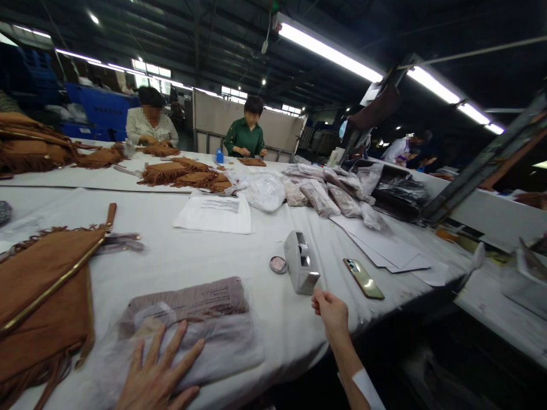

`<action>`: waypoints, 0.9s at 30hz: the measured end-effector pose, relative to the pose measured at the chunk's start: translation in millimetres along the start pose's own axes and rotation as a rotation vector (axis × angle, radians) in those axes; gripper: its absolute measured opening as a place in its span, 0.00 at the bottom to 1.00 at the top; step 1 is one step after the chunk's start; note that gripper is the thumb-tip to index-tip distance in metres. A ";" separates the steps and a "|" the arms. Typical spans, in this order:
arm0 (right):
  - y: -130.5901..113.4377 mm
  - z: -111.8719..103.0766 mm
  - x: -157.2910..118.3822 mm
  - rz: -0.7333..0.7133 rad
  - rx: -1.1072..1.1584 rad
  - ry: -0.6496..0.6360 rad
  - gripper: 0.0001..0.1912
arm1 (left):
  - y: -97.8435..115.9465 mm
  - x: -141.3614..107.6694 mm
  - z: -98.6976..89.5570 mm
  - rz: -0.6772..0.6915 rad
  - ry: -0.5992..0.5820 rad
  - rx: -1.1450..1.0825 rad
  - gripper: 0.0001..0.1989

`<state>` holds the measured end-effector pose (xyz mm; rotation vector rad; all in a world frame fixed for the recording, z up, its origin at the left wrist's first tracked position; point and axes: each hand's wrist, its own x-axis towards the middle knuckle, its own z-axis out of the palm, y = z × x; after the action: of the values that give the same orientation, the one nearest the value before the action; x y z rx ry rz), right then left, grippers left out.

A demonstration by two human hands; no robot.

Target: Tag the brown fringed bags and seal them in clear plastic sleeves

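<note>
My left hand (160,370) lies with spread fingers flat on a clear plastic bag (222,347), pressing it to the table. Inside the bag is a folded brownish-mauve item (192,299), its exact kind not clear through the plastic. My right hand (331,310) is closed in a pinch at the cutting edge of a grey tape dispenser (301,265), on the end of the tape, which is barely visible. Beside the dispenser sits a small round tin (278,265). To the left lies a brown fringed bag (47,285) with a gold zip.
A phone (363,278) and white paper sheets (380,245) lie to the right. Farther back are a pile of bagged items (329,191), white plastic bags (216,213) and brown fringed bags (183,173). Two people (245,136) work across the table. The table's edge runs along the front right.
</note>
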<state>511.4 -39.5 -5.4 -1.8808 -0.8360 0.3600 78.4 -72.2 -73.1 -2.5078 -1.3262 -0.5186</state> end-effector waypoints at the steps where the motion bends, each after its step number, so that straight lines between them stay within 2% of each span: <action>1: 4.0 2.3 -0.2 0.010 0.002 -0.002 0.29 | 0.0 -0.3 0.2 -0.007 -0.006 -0.005 0.34; 6: 13.5 3.7 -0.8 0.017 -0.042 -0.017 0.29 | 1.5 -0.1 -5.3 -0.025 -0.034 -0.014 0.33; 8: 6.3 3.6 -6.8 -0.022 -0.063 -0.087 0.28 | 3.2 1.5 -12.4 -0.039 -0.063 -0.029 0.33; 10: -11.5 5.4 -16.9 -0.084 -0.072 -0.194 0.26 | 4.2 4.4 -19.8 -0.054 -0.095 -0.048 0.33; 12: -40.0 8.2 -30.4 -0.206 -0.112 -0.359 0.22 | 4.3 7.3 -25.0 -0.065 -0.114 -0.062 0.34; 17: -125.5 16.4 -64.1 -0.710 -0.305 -0.977 0.14 | 3.8 9.4 -28.5 -0.081 -0.127 -0.084 0.34; 20: -158.7 30.9 -72.4 -0.963 -0.468 -1.207 0.12 | 4.0 9.0 -29.1 -0.089 -0.119 -0.105 0.33; 22: -169.9 47.1 -74.1 -1.133 -0.640 -1.248 0.11 | 4.0 9.1 -29.4 -0.093 -0.120 -0.114 0.33; 24: -174.6 66.9 -75.5 -1.274 -0.815 -1.221 0.12 | 4.0 9.4 -29.4 -0.093 -0.123 -0.120 0.33; 27: -173.8 97.5 -79.8 -1.365 -0.953 -1.181 0.12 | 3.8 9.5 -28.8 -0.087 -0.126 -0.124 0.34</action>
<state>330.1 16.3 95.1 -1.1567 -3.2037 0.1303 81.0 -78.3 -43.3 -2.6306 -1.4982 -0.4825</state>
